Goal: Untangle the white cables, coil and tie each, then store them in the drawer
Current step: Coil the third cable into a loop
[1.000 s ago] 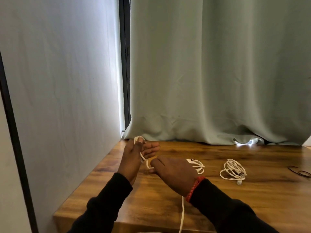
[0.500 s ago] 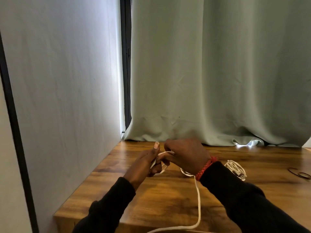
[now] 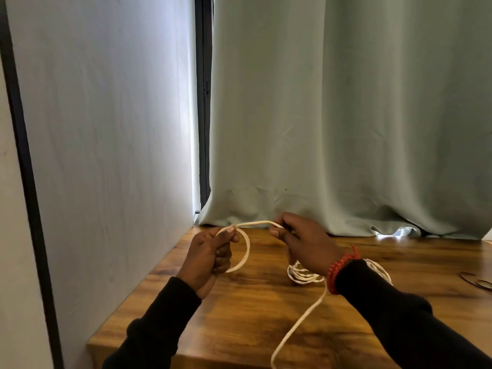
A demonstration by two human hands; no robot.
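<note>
My left hand [image 3: 210,255] grips a loop of a flat white cable [image 3: 246,251] above the wooden table. A strand of that cable runs from my left thumb across to my right hand [image 3: 303,242], which pinches it between thumb and fingers. The cable's free length [image 3: 300,319] trails down past the table's front edge. A coiled white cable [image 3: 300,275] lies on the table under my right wrist, partly hidden by it. Another white coil [image 3: 379,269] shows just behind my right sleeve. No drawer is in view.
The wooden table [image 3: 239,315] ends at a front edge close to me. A white panel [image 3: 106,155] stands along its left side and a pale green curtain [image 3: 346,115] hangs at the back. Dark elastic bands [image 3: 476,280] lie at the far right.
My hands have drawn apart, stretching a strand of cable between them. A larger loop now hangs from my left hand. The view has shifted slightly.
</note>
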